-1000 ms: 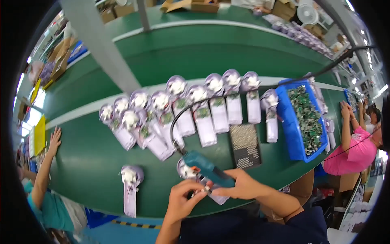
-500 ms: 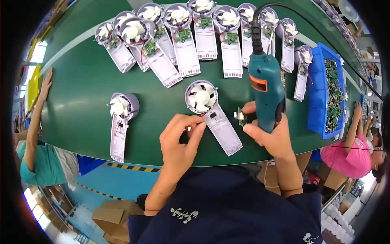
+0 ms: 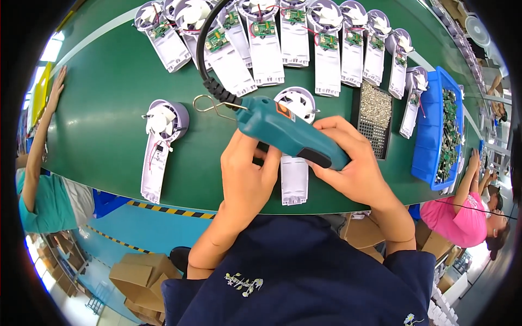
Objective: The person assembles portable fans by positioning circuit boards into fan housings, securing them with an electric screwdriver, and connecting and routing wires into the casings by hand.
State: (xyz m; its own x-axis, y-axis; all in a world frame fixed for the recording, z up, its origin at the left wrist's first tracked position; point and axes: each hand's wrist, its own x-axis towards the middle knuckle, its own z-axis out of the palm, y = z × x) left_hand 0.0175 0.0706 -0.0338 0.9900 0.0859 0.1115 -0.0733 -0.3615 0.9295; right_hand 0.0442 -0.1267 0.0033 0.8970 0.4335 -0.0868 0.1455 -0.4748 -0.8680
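Note:
My right hand point(image 3: 356, 163) is wrapped round a teal electric screwdriver point(image 3: 291, 133), which lies tilted across the work with its black cable and wire hook toward the upper left. Beneath it is a pale lilac fan housing point(image 3: 294, 185) with a white fan point(image 3: 296, 103) at its far end; the tool covers the middle of this housing. My left hand point(image 3: 244, 171) is at the housing's left side, its fingers curled together. The screwdriver hides those fingertips and whatever they pinch. The small circuit board seen earlier by my right fingers is out of sight.
Another fan housing point(image 3: 155, 168) lies to the left. Several housings with green boards point(image 3: 266, 54) line the back. On the right stand a black tray of screws point(image 3: 375, 111) and a blue bin point(image 3: 427, 141) of circuit boards. A co-worker's arm point(image 3: 41, 130) rests at the far left.
The screwdriver has swung from upright to lying slanted leftward over the housing. My right hand has come closer to my left hand, and the housing has turned straighter.

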